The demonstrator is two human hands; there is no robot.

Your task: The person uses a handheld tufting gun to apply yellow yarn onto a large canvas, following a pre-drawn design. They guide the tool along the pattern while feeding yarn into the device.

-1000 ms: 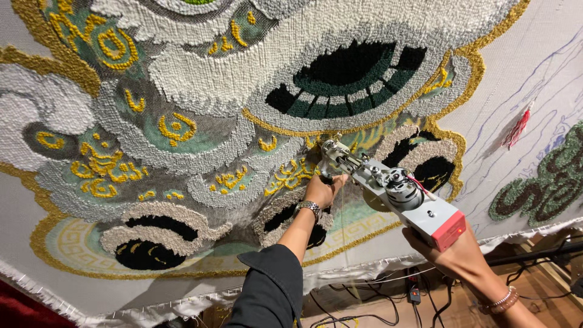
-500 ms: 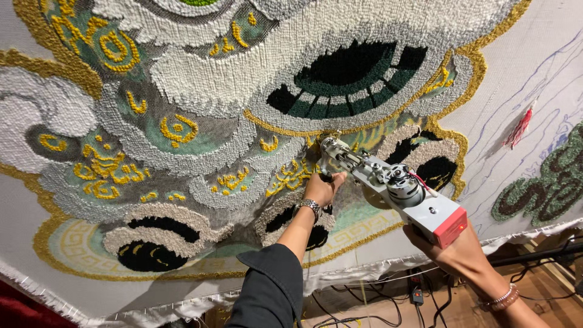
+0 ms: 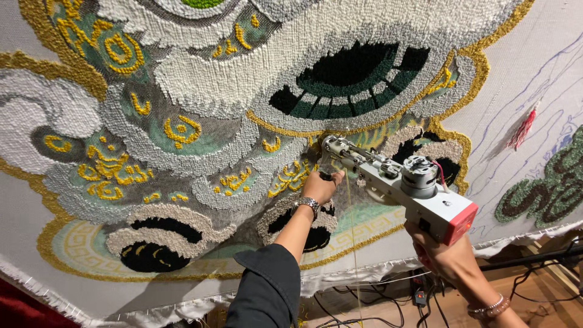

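A grey tufting gun [image 3: 398, 185] with a red rear end is pressed nose-first against a large stretched tufted rug [image 3: 182, 121], and everything else is placed from that gun. Its needle tip meets the cloth just below the rug's dark green and black eye-shaped patch [image 3: 349, 82], beside a yellow outline. The left hand [image 3: 320, 185] sits under the front of the gun, its grip closed around a small black front handle, knuckles close to the pile; a metal wristwatch [image 3: 307, 205] sits on that wrist, and a dark sleeve [image 3: 267, 291] covers the forearm below it. The right hand [image 3: 446, 258] is under the red rear end, its grip wrapped around the rear handle from below; how tightly it closes cannot be told, since the gun body hides the fingers. A bracelet [image 3: 486, 307] rings that wrist. A thin yellow yarn [image 3: 352, 243] hangs down from the gun's middle. Right of the gun, on bare cloth with blue drawn lines, hangs a red tassel [image 3: 523, 129]. Below the gun, under the rug's edge, black cables [image 3: 419, 297] lie on a wooden floor.
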